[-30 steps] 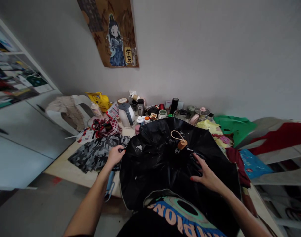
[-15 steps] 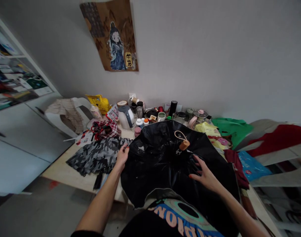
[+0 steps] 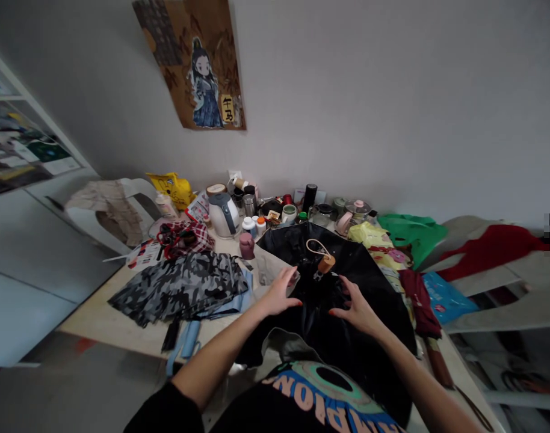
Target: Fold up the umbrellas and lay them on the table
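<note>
A black umbrella (image 3: 369, 343) lies spread over the table in front of me, its dark inside facing up. Its wooden handle (image 3: 326, 263) with a cord loop rises from the middle. My left hand (image 3: 278, 293) has its fingers on the canopy's left part, which is folded inward and shows a pale outer side (image 3: 270, 264); thumb and fingers bend round the cloth. On the other side of the centre, my right hand (image 3: 358, 310) rests at the black cloth, fingers and thumb apart. A grey camouflage umbrella (image 3: 180, 285) lies to the left.
Along the wall stand a kettle (image 3: 224, 215), several bottles, a mug (image 3: 289, 213) and a glass pot (image 3: 357, 209). A light-blue folded umbrella (image 3: 191, 338) lies at the front left edge. Bags and a maroon cloth item (image 3: 419, 304) line the right side. A white chair (image 3: 139, 204) stands left.
My left hand has moved right from the canopy's left edge toward the centre, folding that side inward. My right hand stays near the centre. More of the camouflage umbrella and the pink jar shows.
</note>
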`<action>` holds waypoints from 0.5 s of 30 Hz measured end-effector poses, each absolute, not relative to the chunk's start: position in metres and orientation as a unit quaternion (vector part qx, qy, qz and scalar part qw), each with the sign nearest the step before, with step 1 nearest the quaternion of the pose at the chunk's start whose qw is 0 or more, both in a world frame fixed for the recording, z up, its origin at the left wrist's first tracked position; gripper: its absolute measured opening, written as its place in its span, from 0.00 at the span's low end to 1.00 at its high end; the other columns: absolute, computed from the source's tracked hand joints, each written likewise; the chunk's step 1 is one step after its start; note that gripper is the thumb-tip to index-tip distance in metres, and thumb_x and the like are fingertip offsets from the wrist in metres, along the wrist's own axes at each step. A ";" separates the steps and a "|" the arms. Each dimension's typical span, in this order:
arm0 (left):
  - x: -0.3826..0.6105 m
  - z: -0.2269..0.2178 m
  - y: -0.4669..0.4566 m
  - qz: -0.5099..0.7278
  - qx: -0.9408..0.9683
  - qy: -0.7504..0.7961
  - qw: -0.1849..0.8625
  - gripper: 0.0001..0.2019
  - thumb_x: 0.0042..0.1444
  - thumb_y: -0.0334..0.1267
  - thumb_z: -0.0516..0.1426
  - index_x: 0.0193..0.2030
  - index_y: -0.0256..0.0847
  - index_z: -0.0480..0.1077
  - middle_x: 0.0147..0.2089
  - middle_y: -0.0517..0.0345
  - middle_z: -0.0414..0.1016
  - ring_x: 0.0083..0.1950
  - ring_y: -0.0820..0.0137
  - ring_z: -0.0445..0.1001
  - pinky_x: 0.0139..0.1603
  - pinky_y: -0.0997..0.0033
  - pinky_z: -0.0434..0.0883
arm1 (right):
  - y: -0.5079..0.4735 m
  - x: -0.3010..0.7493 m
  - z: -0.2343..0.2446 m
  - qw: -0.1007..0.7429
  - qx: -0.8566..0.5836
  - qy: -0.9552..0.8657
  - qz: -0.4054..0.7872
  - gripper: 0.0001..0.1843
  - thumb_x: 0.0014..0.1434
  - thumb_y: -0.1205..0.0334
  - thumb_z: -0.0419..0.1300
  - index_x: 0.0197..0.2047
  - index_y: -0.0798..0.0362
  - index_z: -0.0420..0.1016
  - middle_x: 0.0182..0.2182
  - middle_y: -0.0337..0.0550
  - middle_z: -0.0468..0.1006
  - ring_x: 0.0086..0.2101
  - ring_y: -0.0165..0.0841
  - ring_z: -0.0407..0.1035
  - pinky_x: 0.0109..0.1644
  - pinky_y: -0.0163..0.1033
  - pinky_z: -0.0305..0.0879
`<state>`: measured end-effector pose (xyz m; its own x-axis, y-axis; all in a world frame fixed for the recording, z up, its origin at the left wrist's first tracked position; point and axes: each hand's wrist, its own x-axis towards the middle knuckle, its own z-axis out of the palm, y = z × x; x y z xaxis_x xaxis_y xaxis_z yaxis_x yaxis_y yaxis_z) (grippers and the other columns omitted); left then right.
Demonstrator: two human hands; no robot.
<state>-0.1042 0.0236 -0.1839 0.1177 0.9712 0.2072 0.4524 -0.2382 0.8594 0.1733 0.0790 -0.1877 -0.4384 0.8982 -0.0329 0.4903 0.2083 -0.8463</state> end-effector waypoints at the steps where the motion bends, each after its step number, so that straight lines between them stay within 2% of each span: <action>1: -0.098 -0.189 0.028 0.400 0.679 0.534 0.307 0.50 0.38 0.37 0.70 0.69 0.42 0.53 0.64 0.40 0.59 0.64 0.50 0.61 0.64 0.45 0.62 | 0.077 0.172 -0.187 0.241 -0.467 -0.739 0.422 0.53 0.43 0.54 0.68 0.69 0.45 0.48 0.58 0.51 0.57 0.55 0.46 0.62 0.51 0.51 0.70; 3: -0.090 -0.195 0.038 0.401 0.674 0.558 0.270 0.56 0.34 0.39 0.72 0.70 0.43 0.50 0.65 0.39 0.57 0.67 0.45 0.55 0.67 0.40 0.55 | 0.074 0.170 -0.187 0.234 -0.461 -0.742 0.427 0.53 0.44 0.57 0.68 0.69 0.45 0.47 0.59 0.51 0.56 0.55 0.46 0.62 0.51 0.51 0.70; 5: -0.086 -0.196 0.049 0.385 0.674 0.577 0.252 0.59 0.32 0.42 0.73 0.71 0.43 0.49 0.65 0.39 0.55 0.67 0.42 0.53 0.66 0.36 0.52 | 0.073 0.167 -0.189 0.233 -0.460 -0.747 0.420 0.54 0.44 0.59 0.68 0.70 0.45 0.46 0.59 0.52 0.57 0.55 0.46 0.62 0.52 0.52 0.69; 9: -0.081 -0.191 0.065 0.333 0.720 0.556 0.247 0.55 0.28 0.49 0.74 0.67 0.48 0.58 0.69 0.38 0.46 0.69 0.35 0.45 0.64 0.28 0.48 | 0.078 0.161 -0.195 0.245 -0.461 -0.761 0.385 0.57 0.43 0.61 0.69 0.71 0.46 0.43 0.61 0.54 0.59 0.59 0.51 0.57 0.56 0.58 0.65; 12: -0.070 -0.191 0.072 0.371 0.740 0.477 0.296 0.61 0.25 0.50 0.74 0.69 0.45 0.53 0.71 0.36 0.42 0.71 0.39 0.44 0.66 0.35 0.51 | 0.080 0.153 -0.199 0.251 -0.442 -0.782 0.360 0.55 0.44 0.64 0.67 0.71 0.48 0.43 0.62 0.57 0.59 0.60 0.52 0.57 0.59 0.61 0.62; 14: -0.063 -0.193 0.074 0.395 0.752 0.423 0.315 0.62 0.25 0.48 0.75 0.69 0.42 0.53 0.68 0.36 0.49 0.70 0.44 0.50 0.67 0.42 0.54 | 0.077 0.145 -0.198 0.250 -0.409 -0.807 0.345 0.52 0.45 0.66 0.65 0.70 0.52 0.46 0.62 0.59 0.60 0.60 0.52 0.58 0.61 0.62 0.59; 15: -0.059 -0.194 0.074 0.401 0.755 0.411 0.316 0.58 0.26 0.47 0.75 0.67 0.41 0.57 0.66 0.38 0.55 0.68 0.47 0.55 0.67 0.45 0.56 | 0.074 0.141 -0.196 0.247 -0.390 -0.820 0.339 0.49 0.46 0.67 0.64 0.69 0.53 0.49 0.61 0.59 0.62 0.59 0.52 0.59 0.62 0.62 0.57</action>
<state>-0.0594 0.0736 -0.1939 0.3410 0.8744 0.3452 0.3673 -0.4620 0.8073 0.1409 0.0738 -0.1957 -0.5746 0.8062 0.1411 0.4719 0.4672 -0.7477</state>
